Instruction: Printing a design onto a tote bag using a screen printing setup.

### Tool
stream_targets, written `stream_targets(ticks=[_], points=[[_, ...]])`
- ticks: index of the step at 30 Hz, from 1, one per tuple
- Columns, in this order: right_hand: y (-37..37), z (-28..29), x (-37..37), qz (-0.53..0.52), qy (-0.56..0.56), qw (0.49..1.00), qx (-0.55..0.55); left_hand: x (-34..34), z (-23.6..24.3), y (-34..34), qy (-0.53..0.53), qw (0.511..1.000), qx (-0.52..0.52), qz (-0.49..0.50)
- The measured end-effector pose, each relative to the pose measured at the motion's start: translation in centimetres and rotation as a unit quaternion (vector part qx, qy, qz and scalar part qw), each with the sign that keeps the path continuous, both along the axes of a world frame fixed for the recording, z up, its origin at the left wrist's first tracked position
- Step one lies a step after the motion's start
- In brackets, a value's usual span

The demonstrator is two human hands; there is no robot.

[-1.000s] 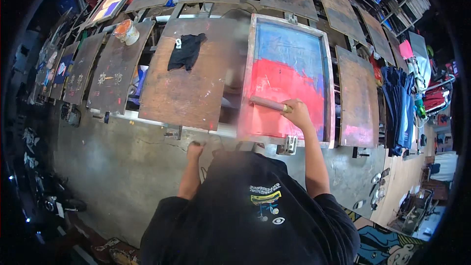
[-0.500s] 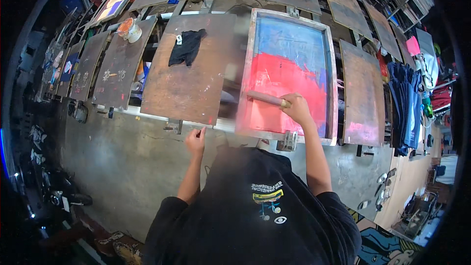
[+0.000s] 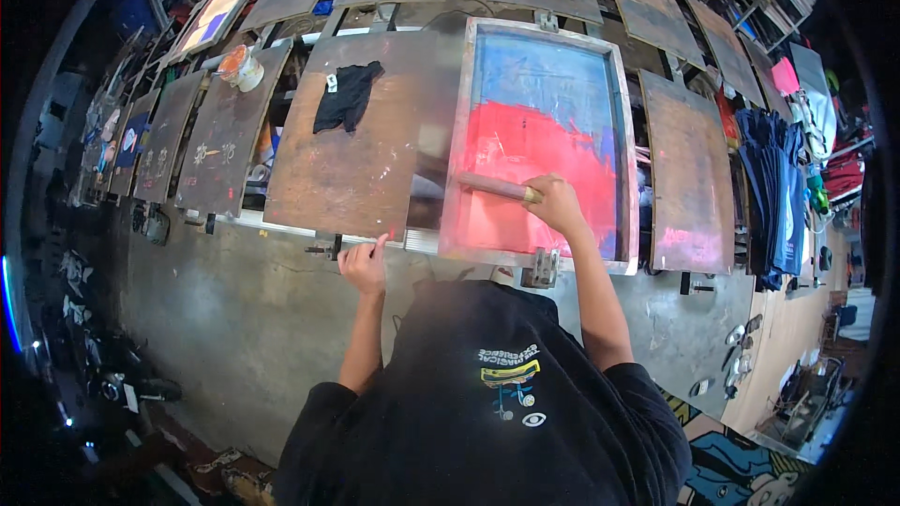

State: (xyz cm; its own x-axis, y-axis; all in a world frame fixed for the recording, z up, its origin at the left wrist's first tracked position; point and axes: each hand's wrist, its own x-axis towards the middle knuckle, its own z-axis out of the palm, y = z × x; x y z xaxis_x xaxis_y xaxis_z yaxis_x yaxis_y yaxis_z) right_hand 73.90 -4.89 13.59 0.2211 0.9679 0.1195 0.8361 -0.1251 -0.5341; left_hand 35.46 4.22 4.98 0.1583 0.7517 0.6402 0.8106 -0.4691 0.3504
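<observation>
In a wooden-framed printing screen (image 3: 547, 66), smeared red over blue, lies a squeegee (image 3: 492, 186) with a long brownish bar. My right hand (image 3: 553, 203) is closed on the squeegee's right end. Red ink (image 3: 511, 145) covers the screen's lower and middle part. To its left is a brown printing board (image 3: 347, 187), on which a small black garment (image 3: 347, 96) with a white tag lies flat. At the board's near edge, my left hand (image 3: 364, 267) has its fingers curled and its thumb raised beside a metal clamp (image 3: 324, 248); what its fingers hold is hidden.
A hinge clamp (image 3: 544, 268) sits on the screen's near side. More boards (image 3: 689, 178) stand in rows to the right, left and behind. A tub with orange smears (image 3: 241, 68) rests on a left board. Dark blue garments (image 3: 773, 197) hang at the right.
My left hand has moved slightly left, against the board's near edge, and its thumb has come up. My right hand keeps hold of the squeegee, which stays nearly in place on the screen.
</observation>
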Motion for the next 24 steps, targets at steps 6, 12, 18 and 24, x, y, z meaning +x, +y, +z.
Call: stream_targets(ticks=[6, 12, 18, 24], points=[[0.2, -0.1, 0.3, -0.001, -0.004, 1.0, -0.022, 2.5, 6.2, 0.6, -0.04, 0.987, 0.098, -0.119], [0.0, -0.6, 0.2, -0.017, -0.016, 0.999, -0.024, 3.9, 7.8, 0.2, -0.083, 0.975, 0.102, -0.178], [-0.2, -0.8, -0.1, -0.019, -0.005, 1.0, 0.008, 6.2, 10.9, 0.5, -0.157, 0.954, 0.139, -0.216], [-0.4, -0.6, -0.4, -0.02, -0.006, 1.0, 0.012, 7.1, 11.4, 1.2, -0.171, 0.95, 0.05, -0.257]])
